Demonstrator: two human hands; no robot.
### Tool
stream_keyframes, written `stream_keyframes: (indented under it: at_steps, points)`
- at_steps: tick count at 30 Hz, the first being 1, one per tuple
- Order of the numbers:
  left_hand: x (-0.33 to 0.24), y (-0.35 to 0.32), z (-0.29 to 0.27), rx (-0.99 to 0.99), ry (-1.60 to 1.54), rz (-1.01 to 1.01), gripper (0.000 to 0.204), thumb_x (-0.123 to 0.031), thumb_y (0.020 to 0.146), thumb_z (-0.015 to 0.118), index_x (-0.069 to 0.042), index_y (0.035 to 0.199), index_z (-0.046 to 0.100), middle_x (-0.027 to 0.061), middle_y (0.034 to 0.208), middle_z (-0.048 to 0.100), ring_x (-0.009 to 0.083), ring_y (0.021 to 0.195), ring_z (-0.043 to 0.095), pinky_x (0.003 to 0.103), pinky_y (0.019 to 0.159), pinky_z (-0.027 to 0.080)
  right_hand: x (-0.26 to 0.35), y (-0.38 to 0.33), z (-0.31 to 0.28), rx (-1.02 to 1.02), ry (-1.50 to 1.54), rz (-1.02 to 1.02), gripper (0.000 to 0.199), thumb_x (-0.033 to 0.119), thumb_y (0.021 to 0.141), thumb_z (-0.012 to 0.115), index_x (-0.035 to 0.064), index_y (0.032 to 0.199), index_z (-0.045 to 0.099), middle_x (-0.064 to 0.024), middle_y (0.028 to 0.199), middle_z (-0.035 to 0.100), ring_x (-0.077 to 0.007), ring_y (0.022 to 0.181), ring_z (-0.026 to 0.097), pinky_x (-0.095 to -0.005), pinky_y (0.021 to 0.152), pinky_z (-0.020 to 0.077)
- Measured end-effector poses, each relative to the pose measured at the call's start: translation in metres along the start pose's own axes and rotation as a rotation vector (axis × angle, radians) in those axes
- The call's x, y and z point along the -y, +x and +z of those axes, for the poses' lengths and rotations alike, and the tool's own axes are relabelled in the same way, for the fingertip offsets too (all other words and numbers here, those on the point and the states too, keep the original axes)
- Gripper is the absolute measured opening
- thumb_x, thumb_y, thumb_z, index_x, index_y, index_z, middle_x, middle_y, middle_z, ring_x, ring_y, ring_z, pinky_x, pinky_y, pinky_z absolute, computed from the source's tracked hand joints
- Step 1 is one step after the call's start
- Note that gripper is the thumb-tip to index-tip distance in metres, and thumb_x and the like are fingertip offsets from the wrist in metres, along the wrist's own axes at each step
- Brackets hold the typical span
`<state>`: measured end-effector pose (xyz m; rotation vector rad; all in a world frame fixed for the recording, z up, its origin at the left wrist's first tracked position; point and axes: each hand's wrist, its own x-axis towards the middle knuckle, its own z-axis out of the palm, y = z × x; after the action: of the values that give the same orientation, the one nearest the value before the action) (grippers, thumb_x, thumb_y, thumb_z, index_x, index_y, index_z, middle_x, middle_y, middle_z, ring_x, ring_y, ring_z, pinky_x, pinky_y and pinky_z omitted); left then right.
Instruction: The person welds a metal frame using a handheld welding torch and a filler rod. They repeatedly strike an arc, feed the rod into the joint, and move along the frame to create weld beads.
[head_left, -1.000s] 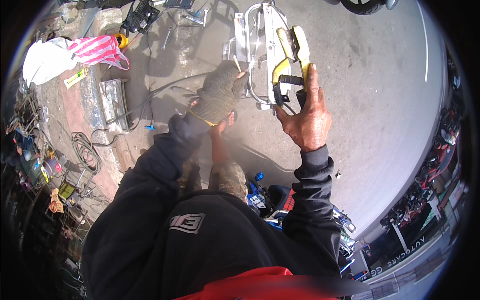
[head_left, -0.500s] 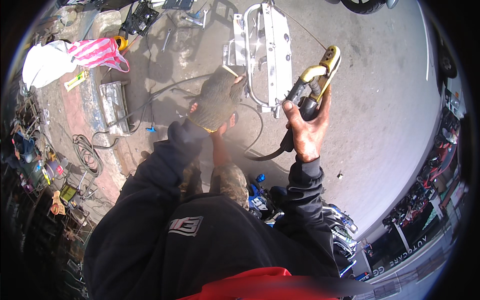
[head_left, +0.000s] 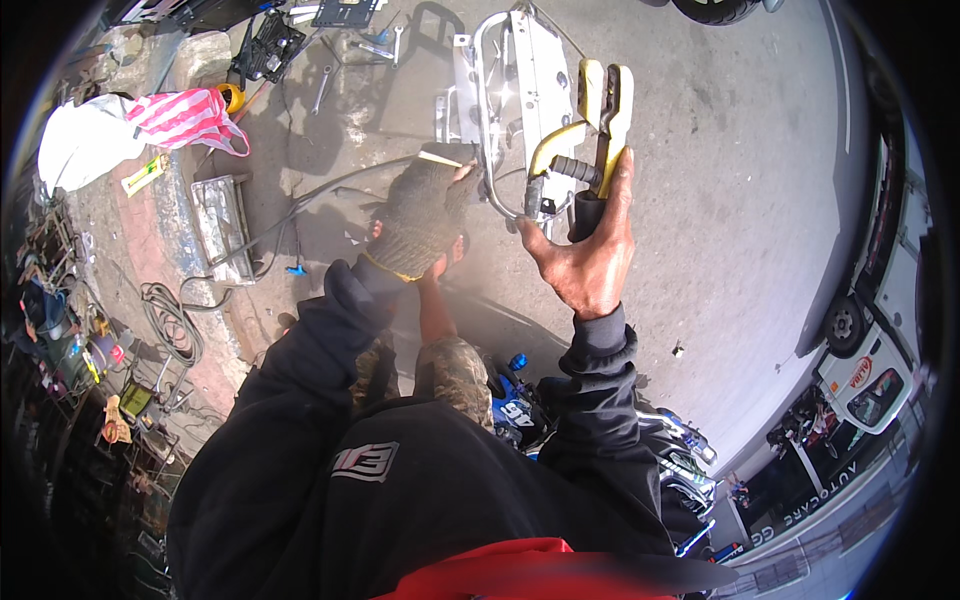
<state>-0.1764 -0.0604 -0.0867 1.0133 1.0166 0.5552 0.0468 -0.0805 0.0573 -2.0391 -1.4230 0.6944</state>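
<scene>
My right hand (head_left: 590, 262) grips a welding electrode holder (head_left: 612, 140) by its black handle. Its yellow jaws stand apart at the top, and the thumb lies by the curved yellow lever. A thin rod (head_left: 560, 30) runs from near the jaw tip to the top of a metal frame; whether the jaws still touch it I cannot tell. The silvery frame (head_left: 541, 90), a bent tube with a flat perforated bar, is on the pavement beyond. My left hand (head_left: 418, 215), in a grey knit glove, is closed on a short pale stick (head_left: 440, 159); its fingers are partly blurred.
Spanners (head_left: 321, 88) and a black tool case (head_left: 270, 48) lie at the far left. Black cable (head_left: 172, 322) coils beside a metal box (head_left: 222, 230). A striped bag (head_left: 190, 118) sits further left. A blue motorcycle (head_left: 515, 405) stands close behind my legs.
The holder has moved left and turned more upright, over the frame, and its jaws have spread. My left hand has shifted slightly left and down, with the pale stick.
</scene>
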Motion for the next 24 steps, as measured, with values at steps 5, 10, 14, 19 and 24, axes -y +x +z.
stream_keyframes:
  at_steps: [5,10,14,19,24]
  points:
    - [0.002,0.006,0.004,-0.067,-0.060,-0.119,0.106,-0.076,0.082,0.066,-0.008,0.159,0.037,0.0162,0.163,0.039,0.0277,0.153,0.034,0.041,0.125,0.030,0.006,0.007,-0.005,0.033,-0.070,-0.063,0.123,0.018,0.067,0.089,-0.0007,0.164,0.017,-0.0272,0.130,0.063,-0.0350,0.110,0.071,-0.0411,0.091,0.0601]
    - [-0.006,0.007,-0.001,-0.039,0.007,-0.055,0.117,-0.083,0.074,0.068,-0.009,0.160,0.036,0.0171,0.163,0.040,0.0293,0.152,0.035,0.043,0.127,0.026,0.015,-0.001,-0.018,0.076,-0.040,0.063,0.124,0.021,0.067,0.091,-0.0019,0.164,0.018,-0.0267,0.130,0.064,-0.0315,0.111,0.070,-0.0408,0.094,0.0585]
    - [-0.002,0.003,0.001,-0.049,-0.063,-0.119,0.122,-0.084,0.070,0.071,-0.009,0.160,0.036,0.0176,0.162,0.041,0.0310,0.153,0.033,0.046,0.128,0.022,0.017,-0.005,-0.024,0.040,-0.030,0.089,0.125,0.024,0.066,0.092,-0.0020,0.164,0.019,-0.0247,0.127,0.067,-0.0285,0.108,0.069,-0.0403,0.093,0.0579]
    - [0.006,0.005,0.001,-0.045,0.013,0.061,0.113,-0.080,0.077,0.068,-0.010,0.160,0.037,0.0164,0.161,0.042,0.0302,0.153,0.034,0.045,0.127,0.024,0.016,0.006,-0.016,0.031,-0.041,-0.016,0.122,0.018,0.066,0.090,-0.0072,0.161,0.019,-0.0289,0.127,0.065,-0.0348,0.106,0.072,-0.0404,0.089,0.0596]
    - [-0.004,0.005,0.003,-0.104,0.023,-0.070,0.098,-0.073,0.089,0.060,-0.008,0.158,0.039,0.0170,0.160,0.044,0.0305,0.151,0.037,0.046,0.127,0.026,0.031,0.002,-0.027,0.114,-0.049,0.085,0.121,0.013,0.066,0.088,-0.0062,0.162,0.017,-0.0283,0.129,0.064,-0.0332,0.111,0.072,-0.0395,0.093,0.0604]
